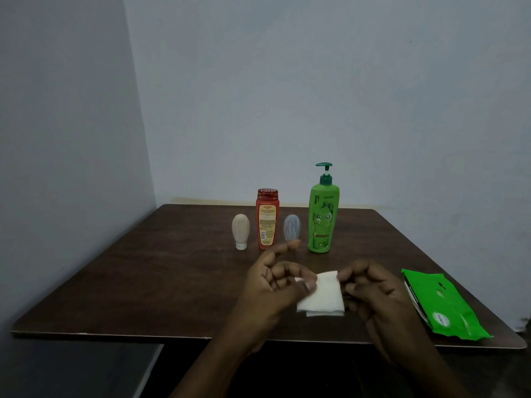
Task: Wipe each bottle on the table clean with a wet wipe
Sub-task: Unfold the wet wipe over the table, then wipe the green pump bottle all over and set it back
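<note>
A folded white wet wipe (323, 297) is held above the dark wooden table (161, 282), between my left hand (273, 288) and my right hand (373, 294). Both hands pinch its upper corners. Behind them, near the table's far edge, stands a row of bottles: a small beige squeeze bottle (240, 231) on its cap, a red bottle (267, 219), a small clear bluish squeeze bottle (291, 227) partly hidden by my left fingers, and a tall green pump bottle (323, 214).
A green pack of wet wipes (442, 305) lies at the table's right front corner. Pale walls close in on the left and behind the table.
</note>
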A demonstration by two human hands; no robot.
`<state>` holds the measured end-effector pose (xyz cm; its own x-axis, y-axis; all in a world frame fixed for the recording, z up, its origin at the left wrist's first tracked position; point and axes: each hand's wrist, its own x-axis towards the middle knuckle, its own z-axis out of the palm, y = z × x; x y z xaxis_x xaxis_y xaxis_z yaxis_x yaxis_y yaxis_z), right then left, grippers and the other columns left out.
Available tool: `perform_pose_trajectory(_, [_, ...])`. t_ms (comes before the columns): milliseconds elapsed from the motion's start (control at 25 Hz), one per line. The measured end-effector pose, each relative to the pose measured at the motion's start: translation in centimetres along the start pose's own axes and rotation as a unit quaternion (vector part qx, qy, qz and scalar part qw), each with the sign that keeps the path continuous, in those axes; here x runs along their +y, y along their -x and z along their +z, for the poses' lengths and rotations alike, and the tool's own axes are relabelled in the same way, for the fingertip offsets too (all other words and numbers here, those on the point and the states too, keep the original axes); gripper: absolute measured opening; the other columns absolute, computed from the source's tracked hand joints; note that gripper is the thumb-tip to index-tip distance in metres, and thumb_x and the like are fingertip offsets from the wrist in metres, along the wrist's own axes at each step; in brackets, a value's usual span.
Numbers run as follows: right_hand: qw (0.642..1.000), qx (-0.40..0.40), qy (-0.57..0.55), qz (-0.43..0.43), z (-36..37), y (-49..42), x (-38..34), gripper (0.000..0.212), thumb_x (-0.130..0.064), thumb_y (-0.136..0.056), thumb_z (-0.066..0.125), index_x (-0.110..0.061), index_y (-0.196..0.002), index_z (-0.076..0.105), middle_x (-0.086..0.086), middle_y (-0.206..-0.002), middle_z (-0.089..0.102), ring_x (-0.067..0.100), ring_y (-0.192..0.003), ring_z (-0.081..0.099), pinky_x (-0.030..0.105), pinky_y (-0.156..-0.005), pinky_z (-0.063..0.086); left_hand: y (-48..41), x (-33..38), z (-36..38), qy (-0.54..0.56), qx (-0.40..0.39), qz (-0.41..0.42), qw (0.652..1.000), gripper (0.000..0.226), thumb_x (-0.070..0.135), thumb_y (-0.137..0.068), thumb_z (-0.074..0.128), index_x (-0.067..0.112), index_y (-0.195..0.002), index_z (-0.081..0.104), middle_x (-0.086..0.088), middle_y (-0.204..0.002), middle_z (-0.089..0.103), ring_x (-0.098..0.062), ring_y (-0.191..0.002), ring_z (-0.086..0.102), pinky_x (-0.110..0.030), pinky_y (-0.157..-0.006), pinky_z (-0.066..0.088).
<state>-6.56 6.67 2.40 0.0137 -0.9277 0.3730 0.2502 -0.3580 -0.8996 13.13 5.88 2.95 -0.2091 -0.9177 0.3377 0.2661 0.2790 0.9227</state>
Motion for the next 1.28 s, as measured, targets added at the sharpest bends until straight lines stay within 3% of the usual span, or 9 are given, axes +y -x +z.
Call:
perform_pose_trajectory(40, [0.997, 0.0, -0.06, 0.038, 0.2, -0.2, 0.7, 0.017, -0.005, -0.093, 0.05, -0.005, -0.103, 0.063, 0.023, -0.104, 0.072, 0.041, -0.096, 0.069, 0.053, -0.079, 0.058, -0.3, -0.5, -0.2, -0.035, -0.003, 0.006, 0.999, 0.063, -0.01, -0.084, 0.075, 0.018, -0.137, 0.057, -0.014, -0.102, 0.077, -0.022, -0.095, 0.074, -0.036, -0.084, 0.061])
perform_pose_trajectory(160, [0.98, -0.023, -0.135, 0.142, 0.1, -0.9, 3.0, 0.052, -0.025, -0.08, 0.074, -0.006, -0.126, 0.058, 0.025, -0.119, 0.067, 0.042, -0.111, 0.065, 0.057, -0.09, 0.054, -1.7, -1.7, -0.5, -0.113, -0.013, -0.002, 0.994, 0.065, -0.012, -0.08, 0.077, 0.024, -0.132, 0.062, -0.009, -0.114, 0.073, -0.023, -0.096, 0.072, -0.042, -0.086, 0.06])
perform_pose_trajectory(320, [0.982, 0.036, -0.08, 0.165, -0.5, -1.8, 5.7, 0.029, -0.001, -0.088, 0.061, 0.005, -0.117, 0.065, 0.025, -0.109, 0.071, 0.043, -0.1, 0.069, 0.046, -0.081, 0.059, -4.9, -2.3, -0.5, -0.22, -0.066, -0.054, 0.972, 0.058, 0.001, -0.082, 0.08, 0.029, -0.13, 0.062, 0.003, -0.124, 0.067, -0.006, -0.094, 0.069, -0.03, -0.084, 0.061])
perform_pose_trajectory(400, [0.98, 0.087, -0.086, 0.154, -1.0, -2.4, 6.4, 0.022, 0.003, -0.091, 0.057, 0.004, -0.11, 0.068, 0.024, -0.103, 0.073, 0.039, -0.093, 0.072, 0.042, -0.076, 0.061, -7.4, -1.7, 0.1, -0.297, -0.084, -0.039, 0.95, 0.058, 0.017, -0.086, 0.08, 0.031, -0.137, 0.057, 0.012, -0.128, 0.063, -0.005, -0.108, 0.065, -0.03, -0.092, 0.06])
perform_pose_trajectory(560, [0.98, 0.181, 0.058, 0.059, -2.3, -3.5, 6.9, 0.021, 0.002, -0.093, 0.06, -0.011, -0.103, 0.073, 0.004, -0.091, 0.078, 0.019, -0.085, 0.074, 0.026, -0.069, 0.06, -15.5, 0.5, 1.2, -0.396, 0.026, 0.047, 0.917, 0.068, 0.023, -0.091, 0.074, 0.029, -0.15, 0.041, 0.008, -0.128, 0.06, -0.009, -0.114, 0.06, -0.012, -0.08, 0.049])
perform_pose_trajectory(720, [0.965, 0.198, 0.168, 0.031, -3.5, -3.8, 7.9, 0.024, -0.002, -0.09, 0.066, -0.02, -0.102, 0.076, -0.007, -0.091, 0.078, 0.012, -0.091, 0.073, 0.03, -0.081, 0.058, -23.1, 0.9, 2.4, -0.389, 0.09, 0.063, 0.914, 0.093, 0.025, -0.09, 0.076, 0.03, -0.16, 0.014, -0.016, -0.146, 0.056, -0.029, -0.129, 0.057, -0.042, -0.103, 0.053])
perform_pose_trajectory(920, [0.961, 0.196, 0.196, 0.02, -4.2, -3.9, 8.0, 0.025, 0.0, -0.087, 0.069, -0.021, -0.096, 0.077, -0.018, -0.084, 0.076, -0.004, -0.08, 0.069, 0.008, -0.069, 0.05, -27.8, 0.3, 4.5, -0.331, 0.071, 0.043, 0.94, 0.115, 0.024, -0.088, 0.08, 0.037, -0.161, -0.007, -0.017, -0.138, 0.06, -0.027, -0.12, 0.062, -0.041, -0.103, 0.051])
perform_pose_trajectory(1080, [0.964, 0.202, 0.169, 0.041, -4.3, -4.2, 8.3, 0.025, 0.0, -0.089, 0.066, -0.022, -0.094, 0.077, -0.01, -0.086, 0.077, 0.008, -0.085, 0.072, 0.019, -0.073, 0.054, -28.1, 0.4, 4.0, -0.351, 0.053, 0.06, 0.933, 0.111, 0.012, -0.089, 0.077, 0.032, -0.163, -0.003, -0.006, -0.103, 0.069, -0.019, -0.096, 0.068, -0.044, -0.096, 0.058])
perform_pose_trajectory(1280, [0.967, 0.222, 0.098, 0.075, -3.8, -4.3, 8.4, 0.026, -0.004, -0.093, 0.059, -0.021, -0.095, 0.078, 0.003, -0.092, 0.078, 0.022, -0.088, 0.073, 0.044, -0.083, 0.057, -21.0, 2.6, 0.4, -0.318, 0.104, 0.063, 0.94, 0.116, 0.015, -0.079, 0.088, 0.042, -0.16, 0.009, 0.004, -0.101, 0.066, -0.008, -0.092, 0.066, -0.025, -0.081, 0.056])
